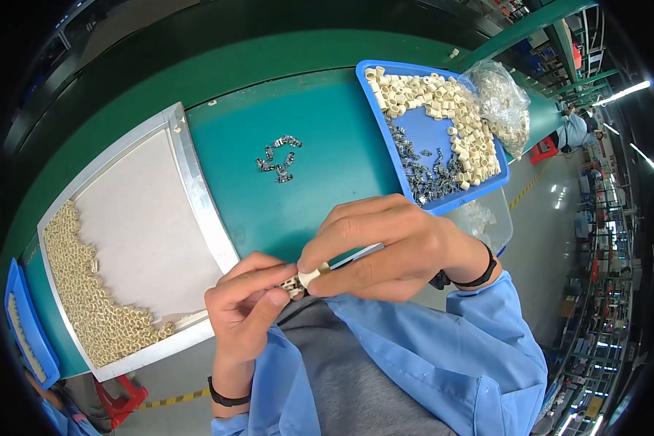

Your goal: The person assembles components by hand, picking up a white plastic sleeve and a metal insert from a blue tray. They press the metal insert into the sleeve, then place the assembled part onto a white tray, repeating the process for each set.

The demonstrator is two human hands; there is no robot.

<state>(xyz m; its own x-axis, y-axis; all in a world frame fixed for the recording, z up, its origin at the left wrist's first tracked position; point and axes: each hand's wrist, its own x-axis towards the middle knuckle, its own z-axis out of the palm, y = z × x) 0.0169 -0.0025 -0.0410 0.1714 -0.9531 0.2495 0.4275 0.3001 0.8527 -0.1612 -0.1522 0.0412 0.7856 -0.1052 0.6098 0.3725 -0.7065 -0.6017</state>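
Observation:
In front of my chest both hands meet, fingertip to fingertip. My left hand (240,301) pinches a small cream part with dark metal bits (292,285) between thumb and fingers. A short cream plastic sleeve (311,277) is gripped by my right hand (385,247), right up against that part; whether the two are joined I cannot tell. Beyond my hands a loose cluster of small dark metal clips (280,161) lies on the green table (312,123). At the right, a blue tray (421,129) holds many cream sleeves (476,149) and a heap of metal clips (432,178).
On the left lies a pale-framed flat tray (196,192), partly covered with tightly packed cream pieces (98,305). A clear bag of parts (501,102) leans on the blue tray's far right corner. Another blue tray (33,338) sits far left. Other people are at both sides.

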